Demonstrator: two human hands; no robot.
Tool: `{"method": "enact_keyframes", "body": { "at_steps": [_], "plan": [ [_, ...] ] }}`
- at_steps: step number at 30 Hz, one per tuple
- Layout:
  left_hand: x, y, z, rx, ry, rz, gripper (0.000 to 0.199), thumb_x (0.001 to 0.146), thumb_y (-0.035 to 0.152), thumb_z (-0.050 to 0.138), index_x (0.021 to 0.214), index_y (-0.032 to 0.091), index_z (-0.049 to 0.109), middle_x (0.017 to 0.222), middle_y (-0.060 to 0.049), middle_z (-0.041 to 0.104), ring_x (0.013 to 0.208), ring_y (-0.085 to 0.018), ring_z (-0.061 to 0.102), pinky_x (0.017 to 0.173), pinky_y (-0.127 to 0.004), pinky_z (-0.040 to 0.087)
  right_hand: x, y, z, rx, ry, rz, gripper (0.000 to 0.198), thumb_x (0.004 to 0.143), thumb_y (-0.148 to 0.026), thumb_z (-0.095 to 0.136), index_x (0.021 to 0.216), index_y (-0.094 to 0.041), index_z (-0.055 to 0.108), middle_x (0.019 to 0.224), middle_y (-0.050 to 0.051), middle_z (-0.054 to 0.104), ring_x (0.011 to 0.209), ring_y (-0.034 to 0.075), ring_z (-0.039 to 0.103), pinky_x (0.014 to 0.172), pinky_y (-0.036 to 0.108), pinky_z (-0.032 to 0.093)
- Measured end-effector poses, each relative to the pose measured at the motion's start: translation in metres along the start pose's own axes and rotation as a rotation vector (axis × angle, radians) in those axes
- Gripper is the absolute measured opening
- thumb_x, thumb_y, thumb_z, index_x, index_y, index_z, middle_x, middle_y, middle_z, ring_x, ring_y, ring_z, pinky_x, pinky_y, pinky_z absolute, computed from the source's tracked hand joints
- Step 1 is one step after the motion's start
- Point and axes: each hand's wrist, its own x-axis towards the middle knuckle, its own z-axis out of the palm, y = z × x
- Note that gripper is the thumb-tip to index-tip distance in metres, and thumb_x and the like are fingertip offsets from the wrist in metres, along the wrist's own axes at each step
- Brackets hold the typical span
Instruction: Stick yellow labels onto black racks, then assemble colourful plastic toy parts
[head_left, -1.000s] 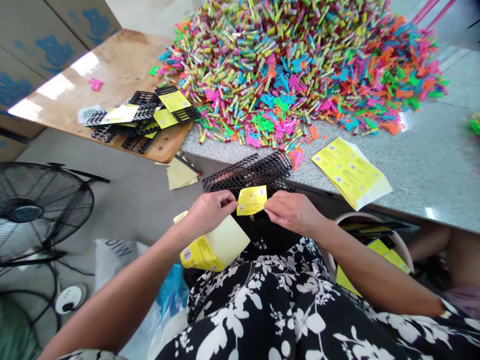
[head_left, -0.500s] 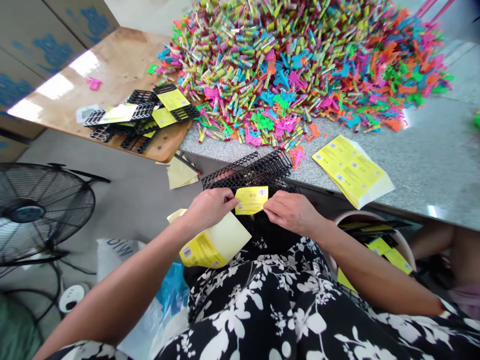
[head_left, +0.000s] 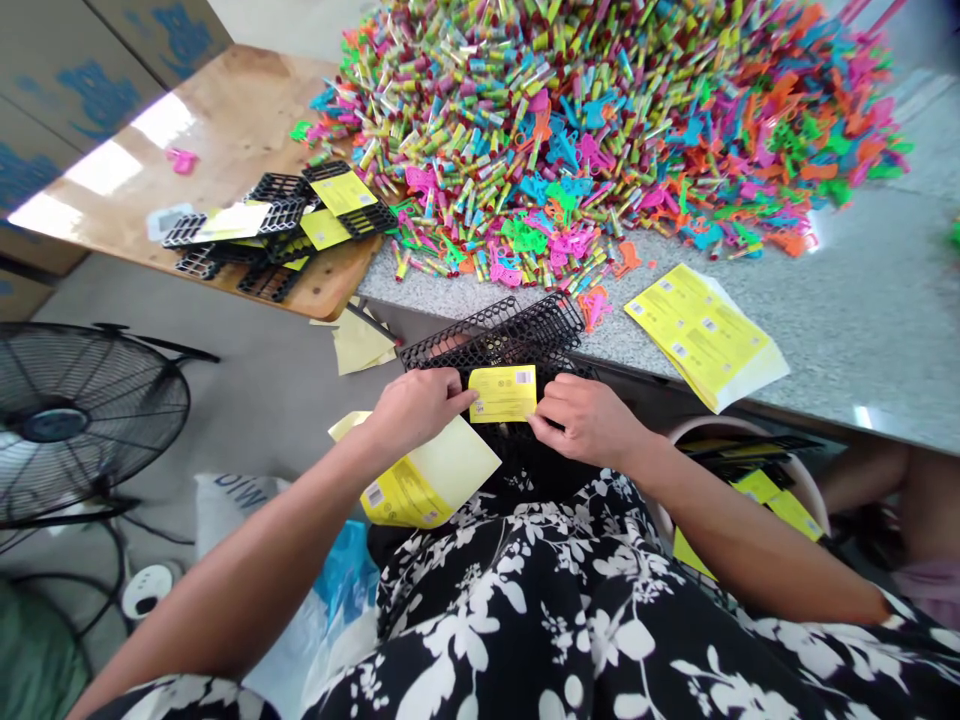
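A small yellow printed label [head_left: 504,393] lies stretched between my hands over black plastic lattice trays at my lap. My left hand [head_left: 421,405] pinches its left end between thumb and fingers. At the lower right corner, the fingertips of my right hand [head_left: 589,420] are closed on the label. Whether the label touches the tray beneath, I cannot tell. More black lattice trays [head_left: 517,325] lean just beyond, against the table edge. A partly peeled label sheet [head_left: 409,495], yellow with pale backing, hangs below my left wrist.
Small colourful tubes [head_left: 465,150] and bright plastic pieces [head_left: 787,130] are heaped on the stone table [head_left: 862,330]. Yellow label sheets [head_left: 697,330] lie at right. Labelled trays [head_left: 285,225] sit on the wooden board. A bucket [head_left: 810,490] stands right, a fan [head_left: 56,425] left.
The label now lies flatter and straighter between my hands. My right fingers have loosened slightly at its corner, and the view has shifted a little.
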Motion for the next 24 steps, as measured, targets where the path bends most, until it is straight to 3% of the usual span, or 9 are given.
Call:
{"method": "enact_keyframes", "body": {
  "at_steps": [2, 4, 6, 8, 12, 17, 21, 24],
  "plan": [
    [-0.002, 0.000, -0.001, -0.009, 0.010, -0.003, 0.034, 0.096, 0.057, 0.064, 0.086, 0.025, 0.065, 0.081, -0.002, 0.074, 0.074, -0.021, 0.066, 0.066, -0.031, 0.036, 0.002, -0.005, 0.002, -0.062, 0.048, 0.076, 0.031, 0.108, -0.032, 0.057, 0.085, -0.019, 0.073, 0.084, 0.009, 0.068, 0.085, 0.024, 0.060, 0.081, 0.039, 0.048],
    [-0.004, 0.001, -0.001, -0.007, 0.024, -0.009, 0.035, 0.094, 0.059, 0.066, 0.088, 0.025, 0.065, 0.084, -0.003, 0.075, 0.076, -0.022, 0.067, 0.066, -0.031, 0.037, 0.005, -0.009, 0.007, -0.099, 0.051, 0.114, 0.029, 0.107, -0.041, 0.060, 0.113, -0.018, 0.077, 0.118, 0.016, 0.073, 0.118, 0.032, 0.062, 0.106, 0.049, 0.048],
    [-0.004, 0.002, -0.003, 0.019, 0.027, -0.031, 0.041, 0.095, 0.065, 0.063, 0.088, 0.024, 0.066, 0.084, -0.006, 0.076, 0.079, -0.025, 0.069, 0.066, -0.031, 0.039, 0.006, -0.011, 0.015, -0.113, 0.008, 0.113, 0.048, 0.105, -0.050, 0.063, 0.145, -0.022, 0.066, 0.155, 0.018, 0.058, 0.147, 0.039, 0.045, 0.124, 0.063, 0.032],
    [-0.002, 0.003, -0.004, 0.064, 0.025, -0.068, 0.050, 0.098, 0.070, 0.054, 0.086, 0.023, 0.069, 0.085, -0.009, 0.077, 0.083, -0.028, 0.072, 0.069, -0.032, 0.043, 0.006, -0.009, 0.024, -0.121, -0.051, 0.112, 0.064, 0.105, -0.054, 0.063, 0.160, -0.025, 0.052, 0.170, 0.018, 0.043, 0.159, 0.041, 0.032, 0.129, 0.070, 0.022],
    [0.004, 0.004, -0.008, 0.096, 0.023, -0.107, 0.061, 0.104, 0.068, 0.040, 0.085, 0.021, 0.075, 0.090, -0.016, 0.079, 0.093, -0.032, 0.076, 0.077, -0.035, 0.049, 0.002, -0.002, 0.033, -0.115, -0.099, 0.102, 0.066, 0.106, -0.052, 0.061, 0.165, -0.026, 0.046, 0.173, 0.019, 0.038, 0.162, 0.042, 0.028, 0.129, 0.071, 0.021],
    [0.009, -0.002, -0.009, 0.042, 0.005, -0.132, 0.065, 0.104, 0.068, 0.035, 0.085, 0.021, 0.076, 0.087, -0.017, 0.077, 0.092, -0.035, 0.075, 0.078, -0.038, 0.050, -0.001, 0.005, 0.034, -0.108, -0.093, 0.052, 0.065, 0.107, -0.052, 0.059, 0.164, -0.024, 0.048, 0.173, 0.019, 0.040, 0.163, 0.039, 0.029, 0.130, 0.067, 0.026],
    [0.010, -0.015, -0.007, -0.072, 0.038, -0.077, 0.054, 0.103, 0.062, 0.042, 0.077, 0.023, 0.069, 0.077, -0.009, 0.071, 0.077, -0.026, 0.069, 0.068, -0.032, 0.043, 0.000, 0.008, 0.033, -0.097, -0.084, -0.006, 0.065, 0.105, -0.054, 0.062, 0.156, -0.015, 0.056, 0.167, 0.025, 0.046, 0.160, 0.039, 0.036, 0.131, 0.064, 0.030],
    [0.004, -0.031, -0.008, -0.255, 0.061, -0.034, 0.052, 0.100, 0.063, 0.050, 0.070, 0.022, 0.061, 0.066, -0.002, 0.061, 0.062, -0.018, 0.057, 0.059, -0.030, 0.035, 0.003, 0.005, 0.022, -0.097, -0.055, -0.035, 0.058, 0.102, -0.052, 0.067, 0.147, -0.015, 0.063, 0.160, 0.025, 0.053, 0.153, 0.040, 0.045, 0.131, 0.067, 0.028]
  ]
}}
